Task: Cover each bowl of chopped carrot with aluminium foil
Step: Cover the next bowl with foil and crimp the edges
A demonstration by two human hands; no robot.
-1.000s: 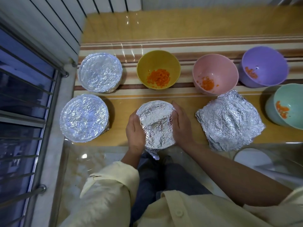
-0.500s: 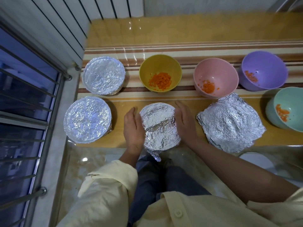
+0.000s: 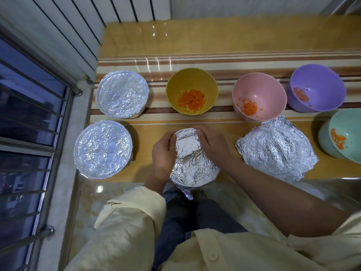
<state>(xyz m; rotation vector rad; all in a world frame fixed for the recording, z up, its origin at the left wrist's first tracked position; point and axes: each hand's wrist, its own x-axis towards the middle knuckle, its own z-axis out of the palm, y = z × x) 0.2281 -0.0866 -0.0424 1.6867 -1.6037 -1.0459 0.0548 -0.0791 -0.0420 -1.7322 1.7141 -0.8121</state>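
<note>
The yellow table [image 3: 234,36] with its striped band fills the view, and the clock is read from the bowl being worked at its near edge, with 12 pointing away from the person.

At 3 o'clock, well apart from that bowl, lies a crumpled stack of foil sheets [image 3: 277,149]. At 9 o'clock stands a near covered bowl [image 3: 103,148], and at about 10 o'clock a far covered bowl [image 3: 122,93], both with foil drawn flat over their rims. Four bowls are open, each with chopped carrot inside: a yellow bowl [image 3: 192,79] at 12, a pink bowl [image 3: 259,87] at 1 to 2, a purple bowl [image 3: 320,79] at 2, and a teal bowl [image 3: 351,124] at 3, beyond the foil sheets.

The foil-wrapped bowl [image 3: 192,163] sits at the table's near edge, fully hidden under crinkled foil. The left hand [image 3: 163,151] cups its side from 9 to 11 o'clock and the right hand [image 3: 213,142] from 1 to 3. Both hands' fingers curl in over the far rim at 12, nearly meeting, gripping the foil against the bowl. A twisted foil tail [image 3: 187,193] hangs off at 6 o'clock.
</note>
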